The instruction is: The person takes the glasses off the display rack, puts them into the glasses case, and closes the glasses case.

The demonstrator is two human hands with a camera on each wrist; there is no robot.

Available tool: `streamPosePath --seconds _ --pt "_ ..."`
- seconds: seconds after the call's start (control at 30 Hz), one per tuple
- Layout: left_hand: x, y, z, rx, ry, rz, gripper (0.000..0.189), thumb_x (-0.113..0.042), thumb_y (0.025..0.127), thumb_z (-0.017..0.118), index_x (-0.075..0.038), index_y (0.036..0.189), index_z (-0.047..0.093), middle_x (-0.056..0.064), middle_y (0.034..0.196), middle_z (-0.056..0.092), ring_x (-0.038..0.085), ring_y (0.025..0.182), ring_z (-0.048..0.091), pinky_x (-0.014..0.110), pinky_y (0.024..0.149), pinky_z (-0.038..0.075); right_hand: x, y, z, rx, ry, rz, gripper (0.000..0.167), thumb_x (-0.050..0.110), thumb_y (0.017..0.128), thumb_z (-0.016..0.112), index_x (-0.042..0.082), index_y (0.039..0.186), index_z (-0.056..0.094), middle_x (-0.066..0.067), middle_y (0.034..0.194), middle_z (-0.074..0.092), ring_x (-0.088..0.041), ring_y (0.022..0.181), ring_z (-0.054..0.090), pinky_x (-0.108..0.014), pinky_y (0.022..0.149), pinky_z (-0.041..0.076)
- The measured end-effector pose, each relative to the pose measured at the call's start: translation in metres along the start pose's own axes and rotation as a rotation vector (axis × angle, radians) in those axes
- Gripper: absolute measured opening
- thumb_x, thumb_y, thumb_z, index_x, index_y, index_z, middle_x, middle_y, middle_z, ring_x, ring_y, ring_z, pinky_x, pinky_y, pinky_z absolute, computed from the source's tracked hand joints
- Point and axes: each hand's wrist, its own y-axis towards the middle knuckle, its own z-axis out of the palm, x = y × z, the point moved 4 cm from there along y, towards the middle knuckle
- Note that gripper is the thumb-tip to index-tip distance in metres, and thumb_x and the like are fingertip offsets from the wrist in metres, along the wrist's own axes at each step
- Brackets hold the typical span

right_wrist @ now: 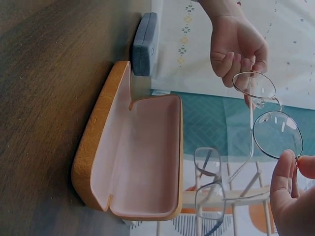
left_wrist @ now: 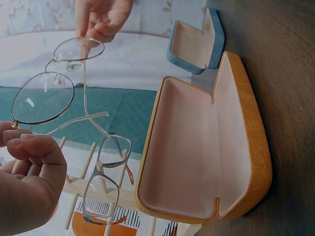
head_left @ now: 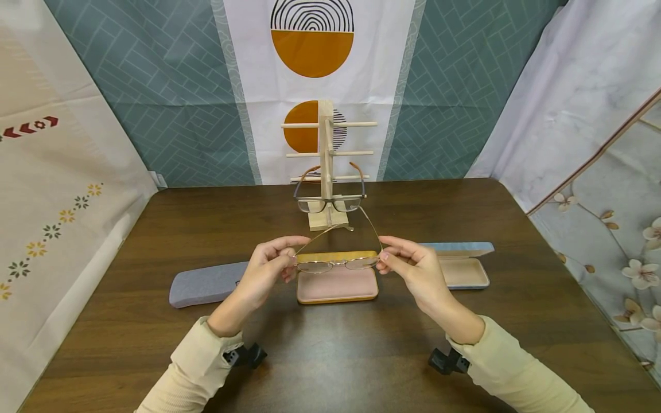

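Note:
A pair of thin gold wire-rimmed eyeglasses (head_left: 315,267) is held up between both hands, its temples unfolded and pointing away toward the back. My left hand (head_left: 265,267) pinches the frame at its left end, by the hinge. At the opposite hinge, the thumb and fingers of my right hand (head_left: 413,269) grip the right end. Both round lenses show clearly in the left wrist view. Under the eyeglasses lies a mustard-yellow glasses case (head_left: 338,287), lid up, with a bare pink lining; the wrist views show it lower than the hands.
Behind stands a wooden glasses rack (head_left: 326,143) with several pegs, carrying dark-framed eyeglasses (head_left: 347,205) on a lower level. A closed grey-blue case (head_left: 206,285) lies left, partly behind the left hand. An open blue case (head_left: 462,272) with beige lining sits right, partly hidden by the right hand.

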Motion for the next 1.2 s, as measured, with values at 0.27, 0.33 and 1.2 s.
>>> streamPosePath --seconds 0.27,0.33,1.2 --pt "-0.0005 0.0008 -0.0003 0.009 0.005 0.003 0.035 0.010 0.081 0.039 0.014 0.113 0.052 -0.002 0.056 0.034 0.011 0.052 0.033 0.022 0.048 0.031 -0.0010 0.0005 -0.0002 -0.004 -0.009 0.007 0.030 -0.010 0.083 0.056 -0.007 0.113 0.057 0.002 0.078 0.066 -0.011 0.066 0.063 -0.028 0.064 0.054" --pt "-0.0009 0.0009 -0.0001 0.010 0.008 0.005 0.035 0.010 0.080 0.039 0.014 0.112 0.052 -0.002 0.056 0.035 0.011 0.052 0.033 0.022 0.048 0.031 -0.0012 0.0005 -0.0003 -0.004 -0.007 0.008 0.030 -0.009 0.084 0.056 -0.005 0.113 0.058 0.002 0.078 0.066 -0.011 0.066 0.063 -0.028 0.064 0.054" --pt "-0.0048 0.0025 0.0003 0.051 0.038 0.050 0.043 0.012 0.079 0.038 -0.013 0.100 0.067 0.000 0.055 0.037 0.013 0.049 0.034 0.026 0.046 0.030 -0.0011 -0.0002 -0.0006 0.004 0.016 -0.002 0.030 -0.011 0.083 0.056 0.005 0.109 0.062 0.001 0.079 0.067 -0.011 0.066 0.063 -0.028 0.064 0.054"
